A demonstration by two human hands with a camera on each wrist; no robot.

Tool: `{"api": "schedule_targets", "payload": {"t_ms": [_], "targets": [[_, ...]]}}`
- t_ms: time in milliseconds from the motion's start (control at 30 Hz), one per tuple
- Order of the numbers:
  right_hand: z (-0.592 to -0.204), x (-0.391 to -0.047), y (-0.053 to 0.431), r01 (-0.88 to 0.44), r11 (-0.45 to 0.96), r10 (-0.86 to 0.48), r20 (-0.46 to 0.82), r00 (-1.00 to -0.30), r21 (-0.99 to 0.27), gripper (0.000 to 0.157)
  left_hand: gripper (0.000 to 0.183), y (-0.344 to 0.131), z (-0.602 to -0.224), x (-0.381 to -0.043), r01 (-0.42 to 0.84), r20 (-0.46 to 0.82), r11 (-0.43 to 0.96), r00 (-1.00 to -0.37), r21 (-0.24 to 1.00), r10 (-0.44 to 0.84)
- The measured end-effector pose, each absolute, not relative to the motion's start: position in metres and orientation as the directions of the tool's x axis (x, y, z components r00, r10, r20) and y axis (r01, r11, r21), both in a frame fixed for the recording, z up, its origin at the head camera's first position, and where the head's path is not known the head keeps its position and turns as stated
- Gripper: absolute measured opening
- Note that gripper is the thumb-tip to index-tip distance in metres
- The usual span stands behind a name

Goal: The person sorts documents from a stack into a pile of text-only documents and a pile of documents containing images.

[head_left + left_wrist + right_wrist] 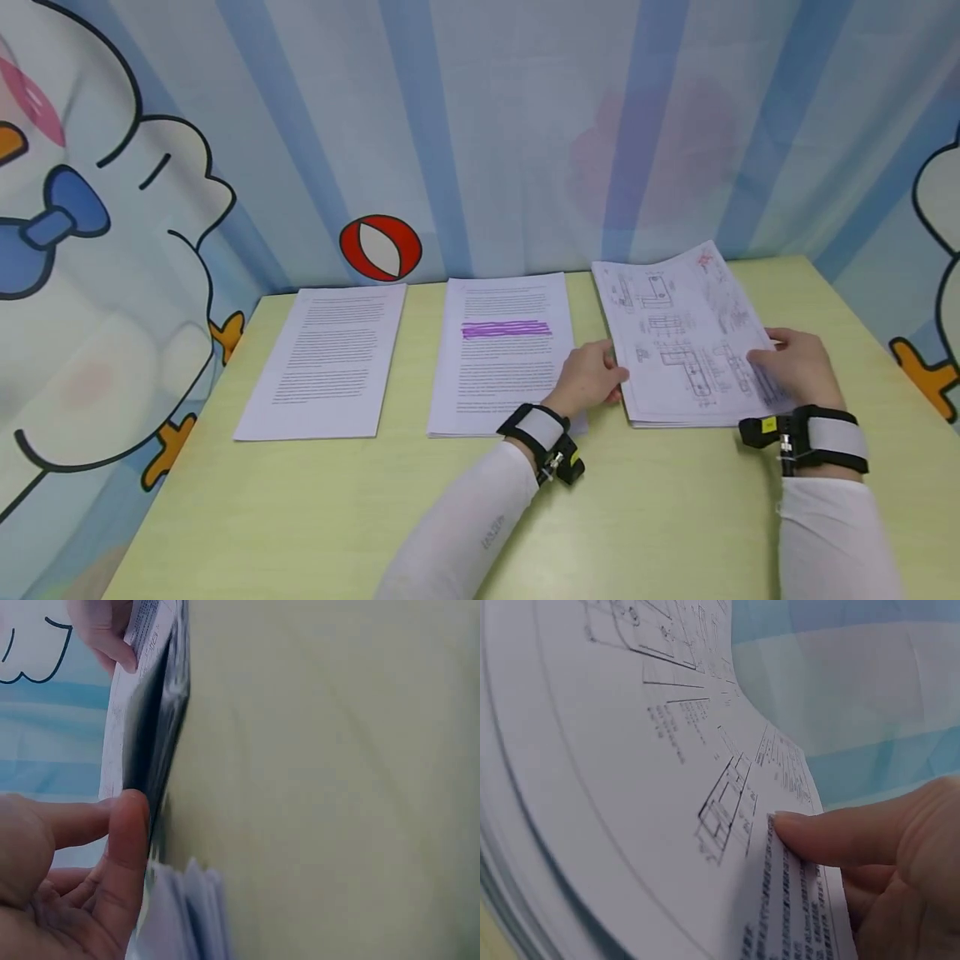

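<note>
A stack of sheets printed with technical drawings (678, 342) lies at the right of the table, its upper edge bent up a little. My left hand (588, 379) pinches its left edge between thumb and fingers. On the right edge, my right hand (802, 367) grips the sheets with the thumb on top, pressing beside a block of printed text, and the other fingers mostly hidden beneath. In the right wrist view the top sheet (652, 810) curves up toward that thumb (802, 834). Layered paper edges (176, 690) show beyond the left fingers in the left wrist view.
Left of the drawings lies a text stack with purple marker strokes (506, 329), its lower right corner behind my left wrist. Another text stack (322, 362) lies farther left on the pale yellow table (300, 517). A striped cartoon curtain (510, 142) hangs behind the table.
</note>
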State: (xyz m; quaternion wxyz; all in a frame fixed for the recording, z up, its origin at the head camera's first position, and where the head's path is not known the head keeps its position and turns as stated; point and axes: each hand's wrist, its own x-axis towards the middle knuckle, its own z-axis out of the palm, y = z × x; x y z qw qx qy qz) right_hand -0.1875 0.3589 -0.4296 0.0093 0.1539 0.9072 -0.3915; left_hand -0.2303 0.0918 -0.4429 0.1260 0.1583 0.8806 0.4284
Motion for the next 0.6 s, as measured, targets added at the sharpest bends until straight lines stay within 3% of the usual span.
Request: {"api": "schedule_targets", "payload": {"t_ms": [100, 267, 600], "targets": [[-0.4323, -0.187, 0.3576, 0.314, 0.658, 0.305, -0.139, -0.942, -0.685, 0.053, 0.028, 0.0919, -0.4451, -0.2308, 0.18, -0.105, 0.621, -0.913, 0.763, 0.394], [-0.4319, -0.1845, 0.3571, 0.337, 0.693, 0.336, -0.128, -0.933, -0.637, 0.05, 0.044, 0.0936, -0.4478, -0.2335, 0.17, -0.133, 0.648, -0.911, 0.742, 0.391], [-0.4313, -0.1806, 0.3587, 0.371, 0.723, 0.367, -0.132, -0.921, -0.582, 0.045, 0.014, 0.0984, -0.4448, -0.2354, 0.297, -0.112, 0.736, -0.885, 0.609, 0.451]]}}
